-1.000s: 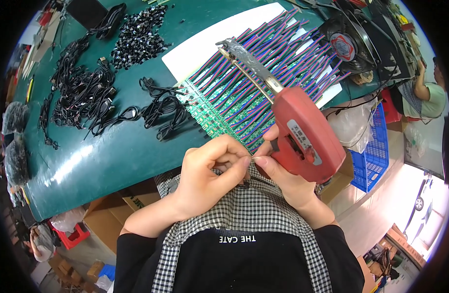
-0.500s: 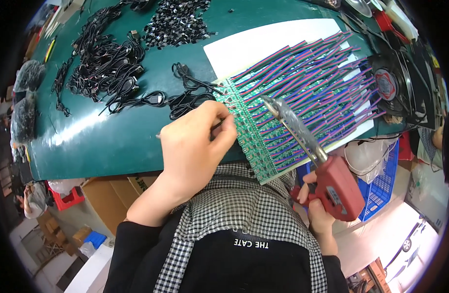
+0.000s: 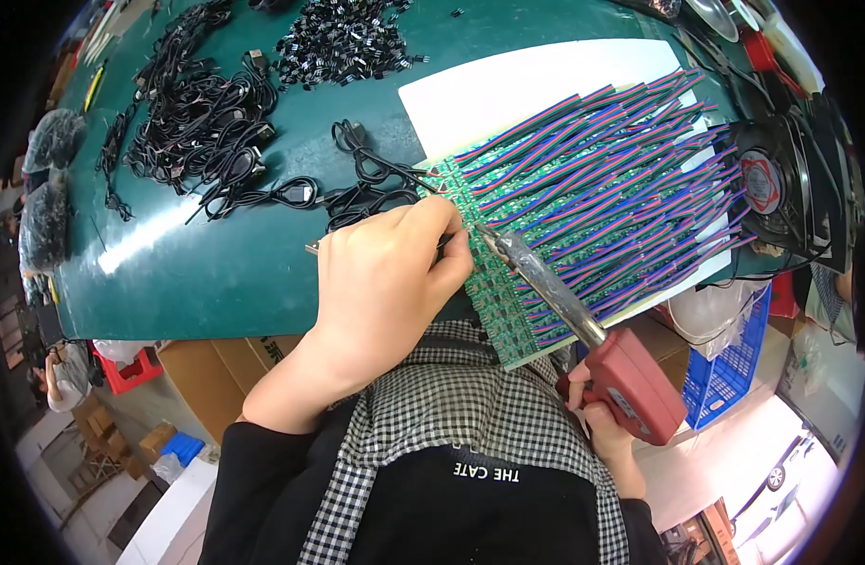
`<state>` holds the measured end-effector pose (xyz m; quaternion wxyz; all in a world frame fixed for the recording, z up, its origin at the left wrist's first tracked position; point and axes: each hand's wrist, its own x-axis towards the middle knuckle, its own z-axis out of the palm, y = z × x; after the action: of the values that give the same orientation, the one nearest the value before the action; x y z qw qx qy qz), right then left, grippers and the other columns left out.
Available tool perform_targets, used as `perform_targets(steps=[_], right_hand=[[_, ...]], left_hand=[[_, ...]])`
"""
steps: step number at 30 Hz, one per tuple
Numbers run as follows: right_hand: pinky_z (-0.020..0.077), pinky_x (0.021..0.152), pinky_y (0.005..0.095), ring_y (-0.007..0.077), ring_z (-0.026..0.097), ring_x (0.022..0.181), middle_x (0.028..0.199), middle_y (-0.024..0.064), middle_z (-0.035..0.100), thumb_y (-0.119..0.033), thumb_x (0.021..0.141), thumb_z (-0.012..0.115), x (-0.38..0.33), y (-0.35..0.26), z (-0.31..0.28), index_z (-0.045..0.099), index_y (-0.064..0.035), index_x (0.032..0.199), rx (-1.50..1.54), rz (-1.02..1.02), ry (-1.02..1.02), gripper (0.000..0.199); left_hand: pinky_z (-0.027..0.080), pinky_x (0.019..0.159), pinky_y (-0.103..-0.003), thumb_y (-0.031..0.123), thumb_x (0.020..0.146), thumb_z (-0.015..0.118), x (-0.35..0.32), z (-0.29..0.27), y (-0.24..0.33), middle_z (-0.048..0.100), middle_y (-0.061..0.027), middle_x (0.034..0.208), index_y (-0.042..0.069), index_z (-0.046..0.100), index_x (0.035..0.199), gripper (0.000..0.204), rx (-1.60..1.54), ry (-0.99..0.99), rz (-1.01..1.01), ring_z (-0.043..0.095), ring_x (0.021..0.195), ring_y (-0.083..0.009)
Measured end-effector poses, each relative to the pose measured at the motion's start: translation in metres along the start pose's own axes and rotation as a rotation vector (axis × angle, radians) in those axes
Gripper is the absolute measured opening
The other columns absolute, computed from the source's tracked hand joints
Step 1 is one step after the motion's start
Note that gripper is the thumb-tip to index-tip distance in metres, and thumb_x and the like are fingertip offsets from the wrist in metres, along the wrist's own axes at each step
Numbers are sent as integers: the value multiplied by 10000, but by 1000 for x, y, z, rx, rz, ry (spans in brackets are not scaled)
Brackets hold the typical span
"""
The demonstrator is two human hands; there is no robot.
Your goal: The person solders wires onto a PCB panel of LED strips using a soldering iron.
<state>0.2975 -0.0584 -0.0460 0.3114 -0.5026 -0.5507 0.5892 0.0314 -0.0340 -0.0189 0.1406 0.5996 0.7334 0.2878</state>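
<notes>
Likely soldering: pinching thin dark lead (image 3: 444, 243), mostly hidden, in left hand (image 3: 380, 268), fingertips together; gripping red plastic soldering gun (image 3: 641, 388), right hand (image 3: 602, 427) clamped round handle. Aiming at green rectangular circuit-board panel (image 3: 494, 306), lying at table (image 3: 225, 301) edge. Probably needing steady tip next.

The bare left forearm (image 3: 291, 386) slants up and inward to the left grip (image 3: 395, 259), knuckles upward, fingers curled, thumb and index finger pinched close. The right forearm (image 3: 628, 476), mostly hidden, ends in the right grip (image 3: 597, 410), its fingers bent.
</notes>
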Motion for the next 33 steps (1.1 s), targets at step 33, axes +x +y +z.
perform_targets(steps=[33], right_hand=[[483, 599, 214, 124, 601, 677, 892, 129, 642, -113, 682, 772, 7, -19, 4, 471, 87, 1187, 203, 136, -70, 621]], left_hand=[[384, 425, -306, 39, 713, 662, 1, 1, 1, 495, -33, 544, 69, 528, 718, 137, 92, 9, 63, 511, 465, -182]])
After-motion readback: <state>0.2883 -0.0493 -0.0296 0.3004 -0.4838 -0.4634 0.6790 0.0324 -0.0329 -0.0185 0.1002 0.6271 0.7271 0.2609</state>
